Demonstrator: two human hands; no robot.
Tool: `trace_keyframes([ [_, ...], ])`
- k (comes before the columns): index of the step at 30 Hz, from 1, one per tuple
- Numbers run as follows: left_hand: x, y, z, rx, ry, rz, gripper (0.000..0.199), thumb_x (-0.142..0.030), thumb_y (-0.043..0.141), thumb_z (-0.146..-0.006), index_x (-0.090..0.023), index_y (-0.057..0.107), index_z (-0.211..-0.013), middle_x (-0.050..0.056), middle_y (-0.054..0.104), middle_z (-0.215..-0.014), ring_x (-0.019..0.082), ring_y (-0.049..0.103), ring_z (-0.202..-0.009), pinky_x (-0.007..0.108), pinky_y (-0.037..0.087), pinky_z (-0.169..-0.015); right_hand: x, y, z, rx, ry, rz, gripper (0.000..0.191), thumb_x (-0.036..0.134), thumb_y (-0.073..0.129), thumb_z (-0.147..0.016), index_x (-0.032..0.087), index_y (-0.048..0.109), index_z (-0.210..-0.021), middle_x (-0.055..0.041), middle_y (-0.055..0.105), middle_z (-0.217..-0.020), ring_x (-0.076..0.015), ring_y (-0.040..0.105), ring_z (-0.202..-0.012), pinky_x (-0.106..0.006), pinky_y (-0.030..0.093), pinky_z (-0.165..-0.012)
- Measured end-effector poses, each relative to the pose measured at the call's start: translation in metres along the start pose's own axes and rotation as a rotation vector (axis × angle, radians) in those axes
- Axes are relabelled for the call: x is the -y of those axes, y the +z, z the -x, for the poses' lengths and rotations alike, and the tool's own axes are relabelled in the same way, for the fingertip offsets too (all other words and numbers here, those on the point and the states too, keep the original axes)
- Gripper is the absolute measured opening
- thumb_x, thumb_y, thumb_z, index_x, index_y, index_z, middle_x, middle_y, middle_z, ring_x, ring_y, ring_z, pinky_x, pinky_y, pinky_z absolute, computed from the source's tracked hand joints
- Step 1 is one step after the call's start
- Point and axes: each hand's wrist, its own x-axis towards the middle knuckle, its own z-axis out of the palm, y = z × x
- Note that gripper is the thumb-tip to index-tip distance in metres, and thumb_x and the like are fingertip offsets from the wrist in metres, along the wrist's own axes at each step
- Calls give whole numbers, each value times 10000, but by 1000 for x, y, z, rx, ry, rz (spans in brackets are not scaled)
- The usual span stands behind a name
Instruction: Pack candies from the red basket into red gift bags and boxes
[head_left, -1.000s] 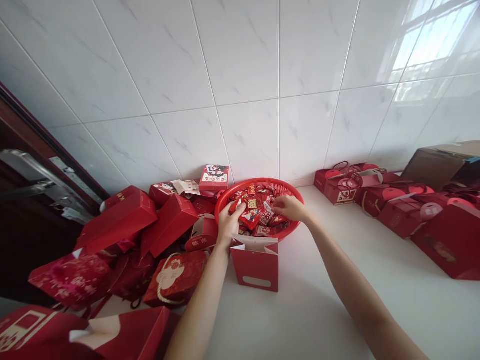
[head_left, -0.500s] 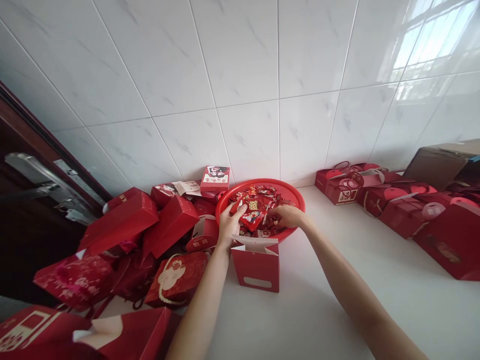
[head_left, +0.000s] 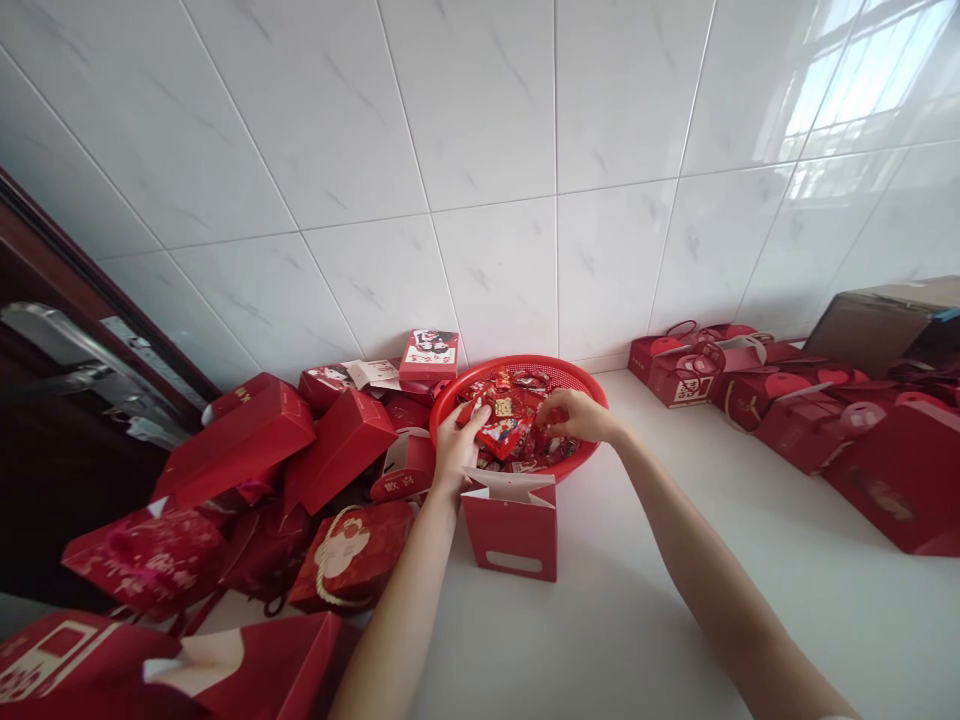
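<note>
Nearest the camera, at the lower left of the frame, an open red carton (head_left: 281, 665) with a pale inner flap lies by another red box printed in cream. The two forearms enter from the bottom edge, over a white counter (head_left: 615, 600).

At lower centre, a red paper box (head_left: 517, 540) stands upright with its top open; its near face bears a pale oblong panel. The left forearm passes just beside it. To the left, a box with a rope handle (head_left: 352, 555) lies among heaped red boxes (head_left: 240, 440).

Directly behind the upright box, at the centre of the frame, is a red plastic basket (head_left: 571, 377) filled with small wrapped packets. The left hand (head_left: 454, 448) is at its left side, thumb folded over, gripping red packets (head_left: 506, 437) above the contents. The right hand (head_left: 576, 412) is over the right side, fingers bent and partly closed; whether it has hold of anything cannot be told.

At right of frame stands a row of red gift boxes (head_left: 810, 425), with a brown carton (head_left: 862, 325) behind. A dark door (head_left: 45, 470) with a metal handle (head_left: 64, 335) occupies the left edge. A tiled wall (head_left: 487, 110) closes the view; a window reflection shows at upper right.
</note>
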Motion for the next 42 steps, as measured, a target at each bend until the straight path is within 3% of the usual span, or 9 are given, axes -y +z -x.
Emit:
trace_keyframes([
  [5, -1, 1, 1, -6, 3, -11, 377, -323, 958, -423, -187, 750, -707, 29, 741, -723, 198, 699, -641, 308, 593, -604, -2, 2, 0, -23, 29, 35, 296, 10, 637, -663, 202, 762, -851, -20, 738, -949, -199, 647, -908, -263, 485, -782],
  [13, 0, -2, 0, 2, -6, -7, 412, -330, 961, -422, -177, 740, -734, 29, 748, -743, 225, 725, -715, 333, 607, -689, 11, 8, 1, 159, 171, 112, 316, 47, 659, -722, 214, 728, -982, -15, 748, -1028, -218, 660, -976, -259, 479, -796],
  [23, 3, -5, -3, 23, -3, -31, 316, -286, 931, -511, -199, 750, -756, 40, 740, -778, 264, 733, -800, 375, 607, -727, 23, 13, 2, 234, 258, 273, 618, 288, 712, -820, 263, 540, -1414, -83, 713, -1131, -289, 647, -1063, -288, 464, -794],
  [25, 3, -5, -3, 22, -4, -35, 310, -285, 926, -519, -200, 753, -762, 44, 741, -789, 275, 736, -828, 381, 610, -739, 23, 15, 0, 239, 239, 291, 524, 267, 700, -838, 248, 595, -1350, -93, 715, -1141, -287, 647, -1055, -288, 453, -788],
  [28, 3, -5, -3, 13, 3, -42, 328, -296, 929, -505, -198, 754, -765, 45, 741, -790, 275, 737, -825, 386, 614, -747, 22, 18, -2, 258, 181, 290, 241, 210, 696, -837, 219, 720, -1077, -74, 736, -1072, -256, 657, -988, -272, 437, -763],
  [32, 3, -4, -2, 17, 1, -45, 339, -305, 931, -496, -198, 757, -766, 46, 741, -784, 275, 738, -823, 394, 616, -763, 21, 19, -4, 257, 131, 289, 53, 171, 696, -825, 201, 739, -823, -53, 737, -887, -218, 661, -862, -255, 422, -695],
  [34, 2, -3, -1, 22, 1, -41, 334, -310, 930, -499, -199, 756, -762, 50, 745, -785, 284, 740, -841, 405, 617, -778, 21, 20, -4, 252, 126, 287, 80, 147, 689, -814, 197, 752, -817, -52, 738, -876, -213, 663, -849, -252, 425, -693],
  [39, 1, 0, 1, 18, -1, -36, 355, -321, 940, -458, -197, 752, -733, 45, 747, -756, 290, 745, -811, 414, 626, -761, 21, 22, -5, 338, 152, 270, 315, 113, 709, -770, 238, 777, -1050, -53, 752, -1044, -234, 676, -976, -249, 449, -750],
  [42, 0, 1, 2, 10, -3, -34, 356, -319, 941, -450, -198, 750, -726, 46, 750, -755, 291, 747, -814, 408, 627, -755, 22, 25, -7, 362, 136, 278, 159, 146, 698, -811, 198, 775, -939, -80, 752, -986, -237, 674, -927, -259, 442, -721],
])
